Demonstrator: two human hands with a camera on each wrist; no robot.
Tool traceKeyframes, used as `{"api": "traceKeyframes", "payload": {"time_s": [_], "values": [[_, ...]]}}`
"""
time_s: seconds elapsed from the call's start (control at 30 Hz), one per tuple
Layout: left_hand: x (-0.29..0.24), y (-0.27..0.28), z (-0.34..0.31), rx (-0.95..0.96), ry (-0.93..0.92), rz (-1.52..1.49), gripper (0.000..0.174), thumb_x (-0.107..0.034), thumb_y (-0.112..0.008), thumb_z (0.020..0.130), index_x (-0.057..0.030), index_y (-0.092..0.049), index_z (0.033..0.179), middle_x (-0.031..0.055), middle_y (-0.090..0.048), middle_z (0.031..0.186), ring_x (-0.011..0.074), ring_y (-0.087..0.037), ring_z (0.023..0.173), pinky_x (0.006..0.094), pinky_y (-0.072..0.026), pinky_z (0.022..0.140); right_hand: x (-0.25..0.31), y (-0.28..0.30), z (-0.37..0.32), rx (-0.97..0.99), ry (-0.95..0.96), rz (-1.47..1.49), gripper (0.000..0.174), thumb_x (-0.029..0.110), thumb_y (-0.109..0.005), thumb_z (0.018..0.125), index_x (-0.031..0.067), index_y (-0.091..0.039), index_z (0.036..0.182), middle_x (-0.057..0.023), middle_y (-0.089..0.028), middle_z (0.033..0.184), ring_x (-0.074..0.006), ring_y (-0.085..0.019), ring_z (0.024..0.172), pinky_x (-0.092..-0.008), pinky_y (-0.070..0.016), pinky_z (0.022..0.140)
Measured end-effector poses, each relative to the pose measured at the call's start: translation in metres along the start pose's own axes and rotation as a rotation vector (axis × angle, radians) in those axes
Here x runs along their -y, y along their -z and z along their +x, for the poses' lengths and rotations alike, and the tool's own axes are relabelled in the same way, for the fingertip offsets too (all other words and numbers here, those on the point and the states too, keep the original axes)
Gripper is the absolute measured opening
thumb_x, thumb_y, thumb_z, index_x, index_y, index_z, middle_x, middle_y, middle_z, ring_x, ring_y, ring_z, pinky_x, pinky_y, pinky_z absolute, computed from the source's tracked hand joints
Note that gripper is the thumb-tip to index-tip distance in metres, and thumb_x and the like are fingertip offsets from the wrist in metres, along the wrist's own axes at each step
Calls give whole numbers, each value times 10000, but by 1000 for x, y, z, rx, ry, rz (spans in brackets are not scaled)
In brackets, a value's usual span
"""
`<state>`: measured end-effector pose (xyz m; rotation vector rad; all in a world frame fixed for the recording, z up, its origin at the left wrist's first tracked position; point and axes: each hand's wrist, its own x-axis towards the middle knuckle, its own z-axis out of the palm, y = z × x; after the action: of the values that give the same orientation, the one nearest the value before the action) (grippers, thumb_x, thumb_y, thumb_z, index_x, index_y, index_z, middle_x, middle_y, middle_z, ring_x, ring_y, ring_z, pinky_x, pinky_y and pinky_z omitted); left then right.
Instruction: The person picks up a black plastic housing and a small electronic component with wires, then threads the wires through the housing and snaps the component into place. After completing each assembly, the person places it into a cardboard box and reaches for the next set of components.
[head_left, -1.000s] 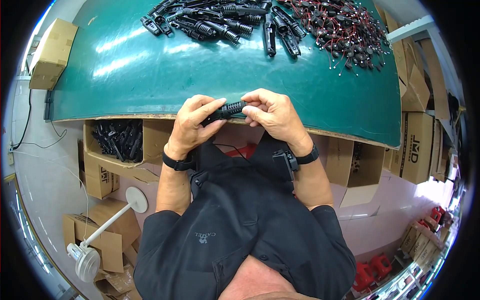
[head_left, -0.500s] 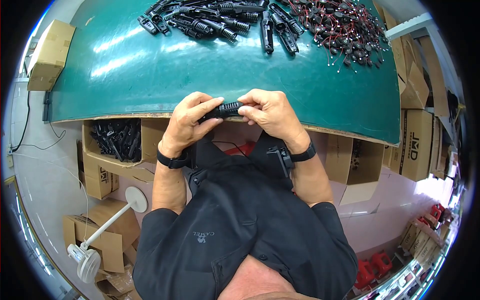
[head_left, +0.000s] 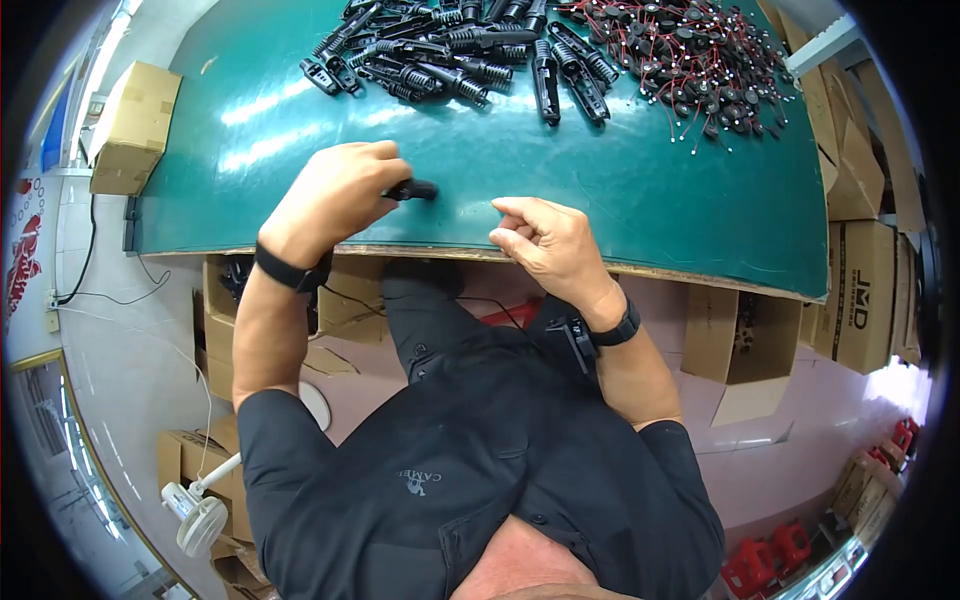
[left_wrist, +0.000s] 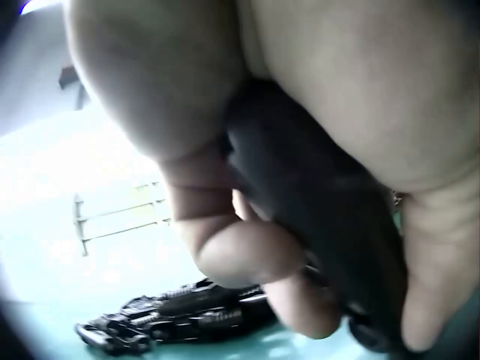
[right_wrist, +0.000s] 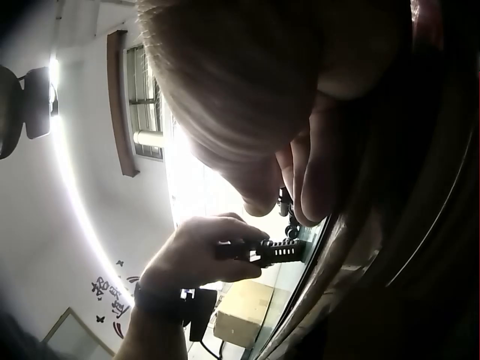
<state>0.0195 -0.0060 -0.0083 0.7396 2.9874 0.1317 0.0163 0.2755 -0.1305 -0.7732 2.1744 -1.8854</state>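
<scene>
The left hand (head_left: 345, 190) is over the green table in the head view, gripping a black part (head_left: 420, 189) whose end sticks out to the right. Up close in the left wrist view, fingers and thumb of the left hand (left_wrist: 330, 202) wrap a dark, blurred part (left_wrist: 307, 180). The right wrist view shows ribbed slots on the black part (right_wrist: 281, 251). Apart from it, to the right near the table's front edge, the right hand (head_left: 548, 245) has loosely bent fingers, thumb near the index finger, with nothing visible held.
Black ribbed parts (head_left: 430, 50) lie piled at the back of the green table (head_left: 300, 215), beside a heap of small black discs with red wires (head_left: 700, 70). A carton (head_left: 137, 128) sits at the left edge; other cartons (head_left: 855, 295) stand below.
The left hand has moved left and away from the body, taking the black part out of the right hand's fingers. The right hand has let go and stays near the front edge.
</scene>
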Motion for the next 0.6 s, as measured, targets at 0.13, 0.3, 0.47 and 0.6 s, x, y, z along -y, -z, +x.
{"api": "traceKeyframes", "payload": {"time_s": [0.13, 0.3, 0.47, 0.6], "values": [[-4, -3, 34, 168, -96, 125, 140, -35, -781, 777, -46, -732, 908, 115, -676, 924, 370, -700, 867, 483, -562, 730, -1, 2, 0, -3, 39, -16, 299, 25, -812, 929, -45, -745, 1212, -100, -769, 930, -107, -725, 718, -263, -584, 651], [-15, 6, 65, 341, -145, 237, 66, -13, -727, 778, -41, -728, 838, 119, -683, 912, 366, -713, 846, 475, -577, 739, -6, 1, 1, -4, 78, -5, 301, 27, -817, 925, -39, -746, 1210, -101, -762, 939, -116, -726, 723, -265, -582, 653], [-15, 1, 65, 358, -122, 256, 58, -1, -690, 791, -41, -728, 810, 109, -690, 913, 363, -719, 851, 471, -585, 755, -6, 1, 1, -8, 50, 31, 287, 32, -818, 928, -35, -753, 1199, -95, -754, 923, -107, -706, 715, -261, -571, 649], [-16, -5, 48, 233, -129, 261, 112, -14, -746, 796, -36, -755, 906, 122, -692, 927, 366, -709, 851, 457, -585, 753, 3, 2, 5, -6, 38, 10, 272, 43, -823, 931, -28, -761, 1186, -84, -746, 919, -96, -685, 708, -254, -558, 645]]}}
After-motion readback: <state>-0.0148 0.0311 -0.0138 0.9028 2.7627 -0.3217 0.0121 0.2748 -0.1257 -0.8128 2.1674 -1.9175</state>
